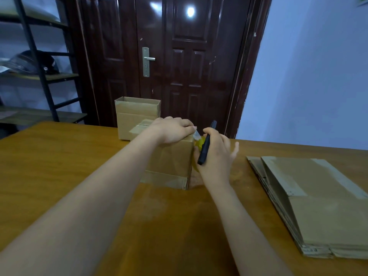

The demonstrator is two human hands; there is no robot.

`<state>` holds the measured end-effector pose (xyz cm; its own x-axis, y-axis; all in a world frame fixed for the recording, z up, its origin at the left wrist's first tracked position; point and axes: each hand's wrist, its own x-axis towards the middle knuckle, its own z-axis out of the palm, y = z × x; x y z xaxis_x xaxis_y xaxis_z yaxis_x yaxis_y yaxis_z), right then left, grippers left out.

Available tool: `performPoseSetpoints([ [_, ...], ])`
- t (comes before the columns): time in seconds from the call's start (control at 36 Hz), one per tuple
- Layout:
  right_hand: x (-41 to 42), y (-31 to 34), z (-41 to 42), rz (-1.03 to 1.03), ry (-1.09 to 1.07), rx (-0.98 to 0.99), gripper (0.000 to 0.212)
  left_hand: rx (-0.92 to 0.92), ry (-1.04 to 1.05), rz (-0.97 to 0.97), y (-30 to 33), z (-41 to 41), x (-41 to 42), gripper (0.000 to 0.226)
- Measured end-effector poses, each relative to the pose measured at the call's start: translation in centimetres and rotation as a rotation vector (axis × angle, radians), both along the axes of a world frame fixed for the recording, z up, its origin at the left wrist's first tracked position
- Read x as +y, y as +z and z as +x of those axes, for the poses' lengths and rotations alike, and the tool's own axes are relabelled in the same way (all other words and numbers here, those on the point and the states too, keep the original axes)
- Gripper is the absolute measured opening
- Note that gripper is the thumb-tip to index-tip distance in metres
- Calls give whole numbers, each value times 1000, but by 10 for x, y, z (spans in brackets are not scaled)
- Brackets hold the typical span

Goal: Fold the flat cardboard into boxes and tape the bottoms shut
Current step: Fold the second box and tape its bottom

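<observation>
**A:** Wooden table (59,166) under you, a dark panelled door (169,56) straight ahead, black shelving (39,66) off to your left. In the head view, what were you doing with the box?

**B:** You had the cardboard box (171,162) standing bottom-up near the middle of the table. Your left hand (173,130) lay flat across its top, fingers straight and pressing, which I judge was to pin the tape down and keep the box from sliding.

**A:** And the other hand?

**B:** Your right hand (217,154) was just beside the box's right edge, fingers curled round a black utility knife (207,144). Its blade met a short strip of clear tape (197,134) stretched off the box's top corner. A yellow tape roll (200,145) showed behind the knife; whether that hand held it too, I could not tell. My reading: you were cutting the tape free, so this bottom was nearly sealed.

**A:** How many of each?

**B:** One box in hand. Two more boxes stood behind it at the far edge: one open-topped (137,114), one lower with tape across its top (140,126). One stack of flat cardboard (318,206) lay to your right, well apart from the box; the sheets were too close-packed to count. One knife, one roll.
</observation>
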<state>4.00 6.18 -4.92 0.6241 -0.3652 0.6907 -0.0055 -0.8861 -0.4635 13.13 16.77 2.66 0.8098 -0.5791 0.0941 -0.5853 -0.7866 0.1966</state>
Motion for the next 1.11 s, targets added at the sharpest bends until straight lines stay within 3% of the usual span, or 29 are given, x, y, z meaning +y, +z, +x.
performPoseSetpoints([
  [0.47,16,6,7,66,-50,-113,47,-10,-5,16,-1,3,-1,47],
  [0.81,12,0,14,27,-79,-233,35,-23,-11,10,-1,3,0,48],
  [0.97,4,-3,19,87,-64,-264,28,-15,-17,1,0,1,1,47],
  [1.11,-16,-13,18,296,-21,-280,20,0,-23,0,1,0,1,47],
])
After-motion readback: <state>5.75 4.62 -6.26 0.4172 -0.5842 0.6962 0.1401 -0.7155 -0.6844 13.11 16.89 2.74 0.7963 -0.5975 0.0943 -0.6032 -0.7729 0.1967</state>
